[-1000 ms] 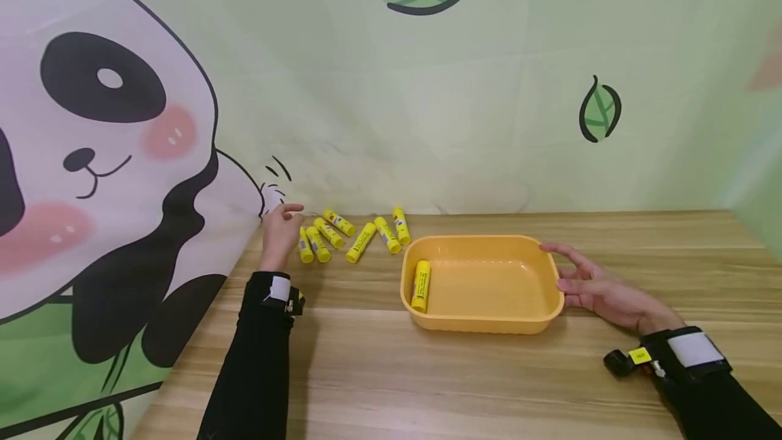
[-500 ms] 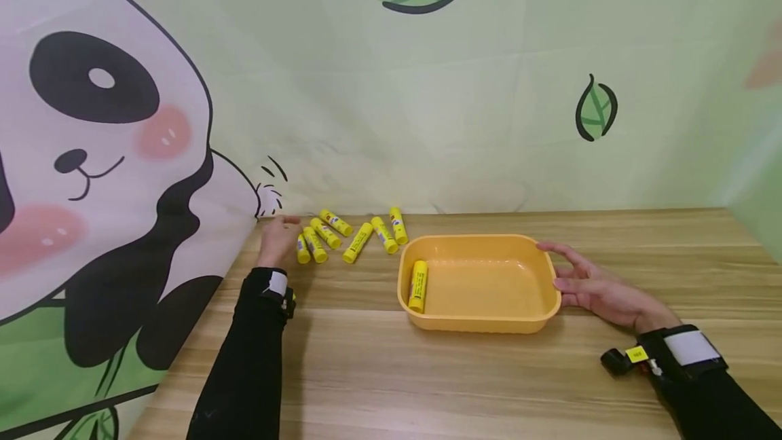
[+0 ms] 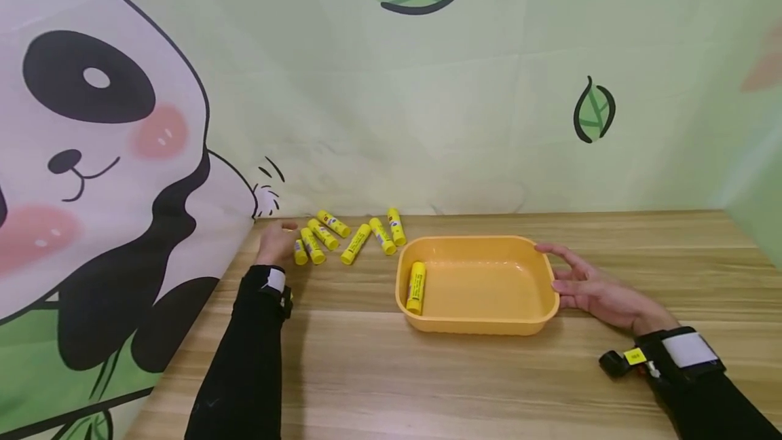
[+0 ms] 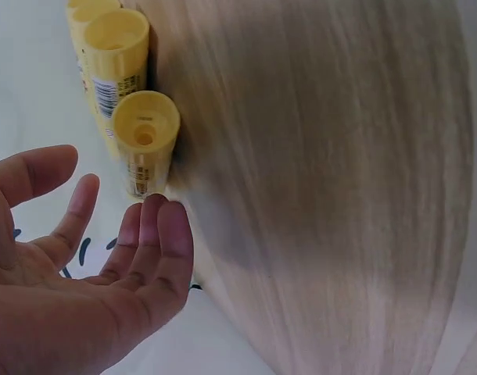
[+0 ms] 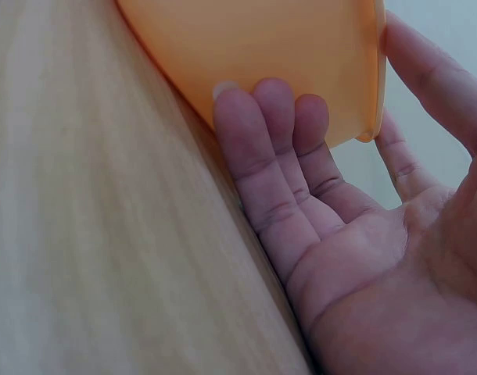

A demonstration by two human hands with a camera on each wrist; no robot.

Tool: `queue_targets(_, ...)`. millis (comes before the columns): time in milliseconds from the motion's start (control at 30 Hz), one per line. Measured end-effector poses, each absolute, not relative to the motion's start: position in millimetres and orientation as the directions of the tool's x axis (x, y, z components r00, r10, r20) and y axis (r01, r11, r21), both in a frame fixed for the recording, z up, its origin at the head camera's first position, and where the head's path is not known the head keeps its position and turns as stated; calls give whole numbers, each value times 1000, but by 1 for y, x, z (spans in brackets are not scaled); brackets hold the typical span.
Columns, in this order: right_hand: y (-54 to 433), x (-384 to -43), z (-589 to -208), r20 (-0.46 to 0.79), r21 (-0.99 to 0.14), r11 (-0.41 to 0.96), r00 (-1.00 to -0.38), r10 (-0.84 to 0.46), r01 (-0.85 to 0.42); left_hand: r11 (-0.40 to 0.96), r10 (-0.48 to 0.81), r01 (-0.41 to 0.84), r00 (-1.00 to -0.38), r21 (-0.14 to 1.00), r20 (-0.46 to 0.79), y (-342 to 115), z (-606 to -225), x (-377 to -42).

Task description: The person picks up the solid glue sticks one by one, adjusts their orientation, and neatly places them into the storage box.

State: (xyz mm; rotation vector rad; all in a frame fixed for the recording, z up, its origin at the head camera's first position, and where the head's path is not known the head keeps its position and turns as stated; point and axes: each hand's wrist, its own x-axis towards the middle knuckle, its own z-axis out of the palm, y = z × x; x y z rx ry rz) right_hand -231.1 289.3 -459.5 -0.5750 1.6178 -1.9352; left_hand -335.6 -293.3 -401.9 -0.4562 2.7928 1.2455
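Observation:
My left hand (image 3: pixel 276 244) is at the back left of the table, next to the leftmost yellow glue stick (image 3: pixel 300 252). In the left wrist view its fingers (image 4: pixel 162 234) are loosely bent, tips right by the far end of that glue stick (image 4: pixel 147 141), and nothing lies in the palm. My right hand (image 3: pixel 601 294) touches the right end of a yellow-orange plastic tray (image 3: pixel 482 325). Seen from the right wrist, three fingers (image 5: pixel 250 152) rest against the tray's outer wall (image 5: pixel 277 47), while another digit reaches its rim. One glue stick (image 3: pixel 416 288) lies inside the tray, along its left wall.
Several more glue sticks (image 3: pixel 356 244) lie scattered between my left hand and the tray, near the back edge of the wooden table (image 3: pixel 360 372). Behind the table hangs a pale green backdrop (image 3: pixel 464 121) printed with leaves; a printed panda (image 3: pixel 116 175) covers the left side.
My left hand has come down toward the table beside the leftmost glue stick. The right hand stays at the tray's end, and the head view has shifted slightly.

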Motion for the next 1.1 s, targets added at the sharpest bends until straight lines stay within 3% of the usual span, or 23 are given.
queue_targets(1100, 289, -230, -459, -29, -984, -116, -768, -640, 134, 689, -297, -347, -936, 636, -189, -292, -414, -336)
